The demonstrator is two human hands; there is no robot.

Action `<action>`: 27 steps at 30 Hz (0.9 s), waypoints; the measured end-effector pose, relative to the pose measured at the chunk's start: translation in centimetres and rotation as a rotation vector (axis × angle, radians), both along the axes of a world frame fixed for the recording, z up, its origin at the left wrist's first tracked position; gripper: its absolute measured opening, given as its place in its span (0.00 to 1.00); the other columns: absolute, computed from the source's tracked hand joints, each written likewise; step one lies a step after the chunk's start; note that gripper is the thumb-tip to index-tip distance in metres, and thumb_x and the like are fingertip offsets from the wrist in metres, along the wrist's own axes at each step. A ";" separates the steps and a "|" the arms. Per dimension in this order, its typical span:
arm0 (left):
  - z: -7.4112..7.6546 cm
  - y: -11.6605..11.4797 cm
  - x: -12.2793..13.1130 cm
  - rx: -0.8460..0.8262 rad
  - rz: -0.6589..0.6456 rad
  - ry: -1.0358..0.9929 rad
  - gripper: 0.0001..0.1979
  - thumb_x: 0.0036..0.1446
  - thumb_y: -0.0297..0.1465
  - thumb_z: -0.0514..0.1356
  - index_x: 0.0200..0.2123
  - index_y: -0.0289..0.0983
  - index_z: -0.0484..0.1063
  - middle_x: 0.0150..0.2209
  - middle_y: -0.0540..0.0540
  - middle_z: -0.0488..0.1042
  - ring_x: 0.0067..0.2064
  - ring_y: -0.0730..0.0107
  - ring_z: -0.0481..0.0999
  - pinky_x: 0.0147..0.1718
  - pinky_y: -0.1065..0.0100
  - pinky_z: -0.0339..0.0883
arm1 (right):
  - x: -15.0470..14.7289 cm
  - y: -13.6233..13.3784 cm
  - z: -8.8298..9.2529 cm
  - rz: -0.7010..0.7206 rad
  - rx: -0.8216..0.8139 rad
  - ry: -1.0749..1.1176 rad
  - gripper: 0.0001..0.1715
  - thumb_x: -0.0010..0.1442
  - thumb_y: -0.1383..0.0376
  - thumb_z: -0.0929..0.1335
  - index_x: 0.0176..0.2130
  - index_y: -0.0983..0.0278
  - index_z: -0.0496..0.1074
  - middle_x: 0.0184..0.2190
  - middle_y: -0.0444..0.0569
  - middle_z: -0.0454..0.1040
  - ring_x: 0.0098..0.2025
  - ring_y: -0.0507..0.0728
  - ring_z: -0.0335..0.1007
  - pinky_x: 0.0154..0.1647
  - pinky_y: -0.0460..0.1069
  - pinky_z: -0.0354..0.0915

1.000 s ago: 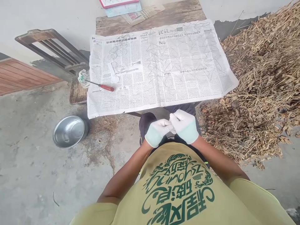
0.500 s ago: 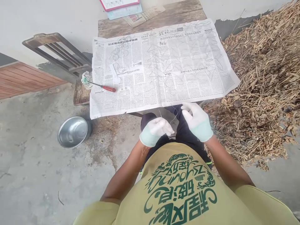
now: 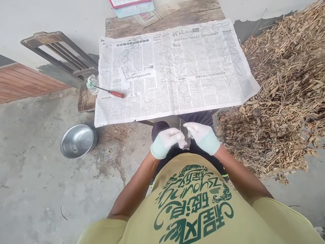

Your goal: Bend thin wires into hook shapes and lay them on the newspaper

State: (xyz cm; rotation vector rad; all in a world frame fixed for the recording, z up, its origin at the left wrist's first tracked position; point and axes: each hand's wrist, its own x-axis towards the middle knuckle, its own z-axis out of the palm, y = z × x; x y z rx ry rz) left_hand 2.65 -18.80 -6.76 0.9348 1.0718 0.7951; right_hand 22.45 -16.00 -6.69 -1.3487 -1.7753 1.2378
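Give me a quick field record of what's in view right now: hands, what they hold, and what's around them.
left hand: gloved, fingers pinched on a thin wire
right hand: gloved, pinched close to the left hand, at the same wire
wire: fine strand rising between the hands
newspaper: spread over a wooden table, thin wire shapes laid on it
screwdriver: red handle, at the newspaper's left edge
metal bowl: on the concrete floor, left of the hands
dry plant heap: on the right
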 end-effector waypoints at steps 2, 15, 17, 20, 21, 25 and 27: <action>0.9 0.1 0.5 0.010 0.058 0.202 0.09 0.60 0.37 0.66 0.36 0.36 0.78 0.27 0.46 0.82 0.30 0.66 0.81 0.37 0.65 0.74 | 0.0 0.2 -0.1 0.004 -0.013 -0.017 0.18 0.72 0.61 0.63 0.50 0.60 0.81 0.27 0.42 0.78 0.31 0.54 0.76 0.45 0.51 0.72; 0.9 -0.3 2.0 -0.023 0.073 0.474 0.15 0.60 0.29 0.61 0.49 0.39 0.81 0.31 0.51 0.83 0.31 0.70 0.80 0.40 0.68 0.75 | -0.9 2.0 0.0 -0.090 -0.073 0.170 0.08 0.61 0.63 0.70 0.35 0.61 0.82 0.38 0.46 0.83 0.41 0.56 0.78 0.48 0.52 0.71; 0.8 -0.3 2.1 -0.004 0.059 0.525 0.15 0.60 0.30 0.62 0.49 0.41 0.82 0.31 0.52 0.83 0.31 0.70 0.80 0.40 0.69 0.75 | -0.9 2.0 0.1 -0.102 -0.096 0.180 0.08 0.60 0.63 0.70 0.34 0.61 0.82 0.36 0.46 0.83 0.39 0.56 0.77 0.45 0.51 0.71; 0.8 -0.2 2.3 0.062 0.055 0.618 0.12 0.60 0.30 0.63 0.45 0.44 0.83 0.28 0.54 0.81 0.32 0.69 0.80 0.42 0.69 0.74 | -0.8 2.0 0.7 -0.082 -0.117 0.185 0.09 0.60 0.63 0.69 0.32 0.62 0.80 0.32 0.45 0.82 0.36 0.55 0.76 0.42 0.50 0.70; 0.8 -0.2 2.3 0.083 0.062 0.633 0.11 0.60 0.30 0.63 0.44 0.44 0.83 0.27 0.54 0.81 0.32 0.69 0.80 0.42 0.70 0.74 | -0.7 2.0 0.9 -0.072 -0.115 0.184 0.09 0.60 0.64 0.69 0.31 0.62 0.80 0.32 0.44 0.81 0.36 0.55 0.76 0.42 0.50 0.70; 0.9 -0.2 2.3 0.057 0.077 0.583 0.09 0.61 0.32 0.62 0.42 0.44 0.83 0.28 0.54 0.81 0.29 0.71 0.80 0.37 0.71 0.73 | -0.3 2.0 1.2 -0.052 -0.096 0.198 0.11 0.60 0.65 0.67 0.29 0.62 0.78 0.31 0.44 0.79 0.35 0.54 0.74 0.41 0.49 0.69; 1.0 -0.2 2.3 0.022 0.101 0.530 0.09 0.63 0.34 0.62 0.41 0.43 0.83 0.27 0.53 0.81 0.28 0.71 0.80 0.35 0.71 0.72 | -0.3 1.7 1.0 -0.092 -0.118 0.252 0.10 0.60 0.65 0.67 0.30 0.62 0.78 0.31 0.45 0.79 0.36 0.54 0.75 0.41 0.50 0.70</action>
